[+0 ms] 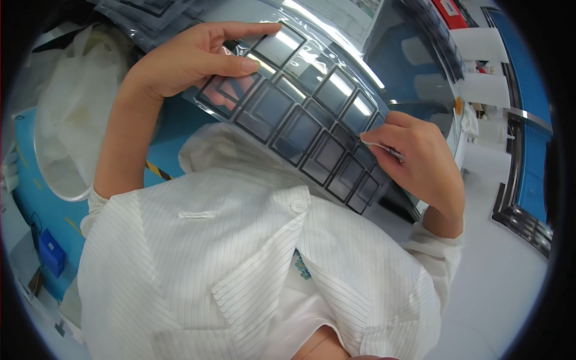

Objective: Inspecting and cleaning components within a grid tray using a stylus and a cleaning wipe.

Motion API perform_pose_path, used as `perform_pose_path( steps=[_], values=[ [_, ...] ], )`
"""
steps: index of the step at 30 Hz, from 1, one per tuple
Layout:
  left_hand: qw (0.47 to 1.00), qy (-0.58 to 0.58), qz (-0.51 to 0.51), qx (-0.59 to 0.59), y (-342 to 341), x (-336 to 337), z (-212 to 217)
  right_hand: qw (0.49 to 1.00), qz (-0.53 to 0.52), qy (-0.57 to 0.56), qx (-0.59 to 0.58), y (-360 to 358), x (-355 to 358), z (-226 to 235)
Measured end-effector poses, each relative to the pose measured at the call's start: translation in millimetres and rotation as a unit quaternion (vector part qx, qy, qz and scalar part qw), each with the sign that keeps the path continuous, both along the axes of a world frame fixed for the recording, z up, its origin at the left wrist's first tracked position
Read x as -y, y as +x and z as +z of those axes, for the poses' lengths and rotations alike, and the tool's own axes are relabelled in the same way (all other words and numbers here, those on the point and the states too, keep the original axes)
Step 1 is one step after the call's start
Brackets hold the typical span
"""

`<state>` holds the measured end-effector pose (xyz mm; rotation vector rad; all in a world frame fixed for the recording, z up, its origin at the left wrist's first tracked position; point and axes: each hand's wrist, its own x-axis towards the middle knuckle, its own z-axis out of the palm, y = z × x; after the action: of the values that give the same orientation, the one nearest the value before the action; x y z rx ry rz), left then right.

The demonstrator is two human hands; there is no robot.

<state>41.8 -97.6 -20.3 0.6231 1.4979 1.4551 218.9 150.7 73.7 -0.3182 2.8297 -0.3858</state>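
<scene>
the left hand is gripping the upper end of a clear film sheet of dark square frames, thumb across its face, holding it up above the blue counter. the right hand is pinching the sheet's lower edge, possibly peeling a thin strip. a white striped coat is filling the foreground.

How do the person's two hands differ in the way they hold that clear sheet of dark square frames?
The left hand grips the upper end of the clear sheet with fingers stretched long and flat over its face; the right hand is curled at the lower end, pinching near the edge with its fingertips. The left hand sits higher and farther from the body, the right lower and closer. Both are bare and touch the same sheet, above a white striped coat.
</scene>
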Motion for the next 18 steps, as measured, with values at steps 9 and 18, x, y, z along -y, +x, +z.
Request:
perform_pose_path(
  steps=[9, 18],
  values=[
    [1.000, 0.003, -0.005, -0.016, -5, -1, 2, 0.993, -0.056, 0.081, 0.068, 62, -42, 24],
    [0.975, 0.097, -0.189, -0.063, 40, -18, 39, 0.892, -0.308, -0.319, -0.085, 93, -30, -21]
  ],
)
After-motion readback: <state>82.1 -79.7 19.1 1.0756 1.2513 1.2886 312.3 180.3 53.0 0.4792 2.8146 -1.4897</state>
